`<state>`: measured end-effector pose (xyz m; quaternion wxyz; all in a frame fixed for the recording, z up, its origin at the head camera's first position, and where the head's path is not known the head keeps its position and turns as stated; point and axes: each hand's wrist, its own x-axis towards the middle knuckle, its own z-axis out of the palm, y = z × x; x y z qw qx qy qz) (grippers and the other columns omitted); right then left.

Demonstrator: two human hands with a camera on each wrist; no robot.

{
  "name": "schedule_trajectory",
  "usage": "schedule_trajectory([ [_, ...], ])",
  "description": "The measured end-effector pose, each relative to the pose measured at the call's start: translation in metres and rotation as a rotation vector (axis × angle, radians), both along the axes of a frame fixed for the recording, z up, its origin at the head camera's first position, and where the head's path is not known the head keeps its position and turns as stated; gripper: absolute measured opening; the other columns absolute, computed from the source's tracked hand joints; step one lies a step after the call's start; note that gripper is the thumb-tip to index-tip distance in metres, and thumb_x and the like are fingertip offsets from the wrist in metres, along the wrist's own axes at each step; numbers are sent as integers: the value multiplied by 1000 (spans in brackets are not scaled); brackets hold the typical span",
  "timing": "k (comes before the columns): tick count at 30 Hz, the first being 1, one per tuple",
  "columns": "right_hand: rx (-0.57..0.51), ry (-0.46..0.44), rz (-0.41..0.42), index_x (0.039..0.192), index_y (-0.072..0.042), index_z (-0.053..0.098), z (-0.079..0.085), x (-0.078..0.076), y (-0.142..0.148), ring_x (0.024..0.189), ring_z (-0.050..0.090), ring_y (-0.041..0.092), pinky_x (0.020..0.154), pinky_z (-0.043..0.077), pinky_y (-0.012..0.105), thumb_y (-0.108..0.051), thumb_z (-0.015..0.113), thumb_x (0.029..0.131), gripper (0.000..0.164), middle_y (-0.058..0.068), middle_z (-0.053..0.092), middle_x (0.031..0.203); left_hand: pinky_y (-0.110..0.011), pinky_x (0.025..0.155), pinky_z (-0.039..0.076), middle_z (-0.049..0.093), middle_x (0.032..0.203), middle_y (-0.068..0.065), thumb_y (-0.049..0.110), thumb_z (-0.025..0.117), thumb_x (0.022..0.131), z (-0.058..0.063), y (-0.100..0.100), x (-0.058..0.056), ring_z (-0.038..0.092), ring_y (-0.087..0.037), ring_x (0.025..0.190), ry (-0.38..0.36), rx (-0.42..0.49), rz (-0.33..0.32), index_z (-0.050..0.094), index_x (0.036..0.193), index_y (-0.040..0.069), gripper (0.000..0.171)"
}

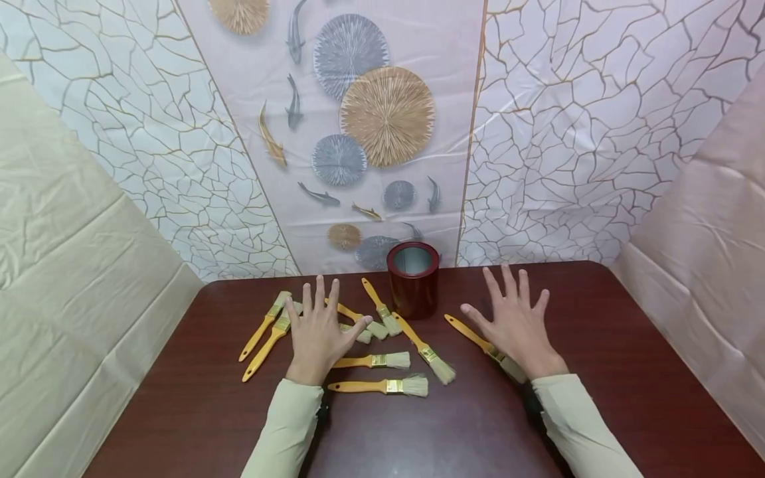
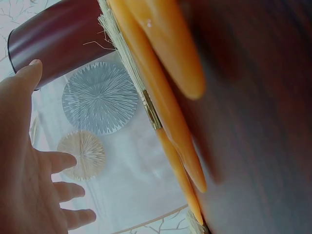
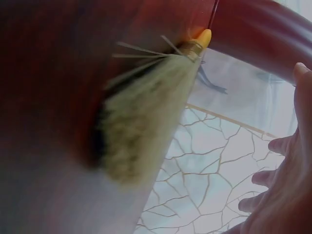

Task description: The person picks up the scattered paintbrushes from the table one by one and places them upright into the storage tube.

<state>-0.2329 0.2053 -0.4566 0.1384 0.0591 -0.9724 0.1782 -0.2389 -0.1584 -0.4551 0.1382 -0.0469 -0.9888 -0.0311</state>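
My left hand (image 1: 319, 338) is spread with straight fingers above several paintbrushes, holding none. Two paintbrushes with orange handles (image 1: 263, 345) lie to its left, and others, such as the front paintbrush (image 1: 376, 386), lie to its right, some partly hidden by the hand. My right hand (image 1: 516, 328), also spread and holding nothing, is over a single paintbrush (image 1: 469, 332) whose bristles it partly covers. In the right wrist view that brush's pale bristles (image 3: 141, 126) show close up. A dark red cylindrical container (image 1: 414, 292), open at the top, stands between the hands, farther back.
The dark reddish-brown table (image 1: 197, 398) reaches back to a patterned cloth backdrop (image 1: 370, 199). Pale fabric walls (image 1: 78, 265) stand at both sides. Another paintbrush (image 1: 381, 307) lies just left of the container, and one more paintbrush (image 1: 423, 348) lies in front of it.
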Motion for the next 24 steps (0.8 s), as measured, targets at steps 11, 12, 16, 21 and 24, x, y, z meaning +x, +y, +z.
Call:
schedule_trajectory([
  [11, -20, 18, 49, 168, -9, 26, 14, -9, -11, 157, 9, 53, 113, 4, 84, -74, 51, 99, 98, 26, 19, 171, -75, 122, 7, 18, 175, -15, 89, 47, 89, 1, -1, 2, 20, -42, 160, 12, 36, -11, 30, 168, 17, 107],
  [12, -21, 16, 55, 168, -9, 26, 16, -10, -13, 157, 9, 54, 114, 4, 84, -74, 51, 99, 98, 26, 19, 171, -75, 122, 7, 19, 174, -16, 89, 47, 89, 1, -2, 3, 21, -41, 160, 13, 37, -13, 31, 168, 17, 107],
  [16, -18, 9, 85, 168, -9, 23, 23, -16, -21, 158, 12, 51, 116, 7, 82, -75, 50, 99, 99, 24, 18, 172, -74, 122, 5, 24, 173, -17, 88, 48, 90, 1, -2, 3, 23, -40, 159, 13, 54, -23, 33, 167, 16, 107],
  [21, -14, -9, 147, 169, -6, 19, 35, -25, -36, 158, 16, 48, 120, 14, 75, -73, 52, 100, 102, 22, 20, 173, -74, 122, 5, 28, 171, -18, 87, 49, 90, 0, -3, 3, 25, -40, 159, 15, 72, -29, 34, 166, 14, 106],
  [24, -49, -28, 192, 168, -5, 20, 39, -30, -42, 158, 19, 45, 122, 18, 70, -71, 55, 99, 102, 21, 21, 173, -74, 122, 6, 28, 171, -18, 87, 48, 91, -1, -2, 4, 25, -40, 159, 0, 80, -35, 33, 166, 13, 106],
])
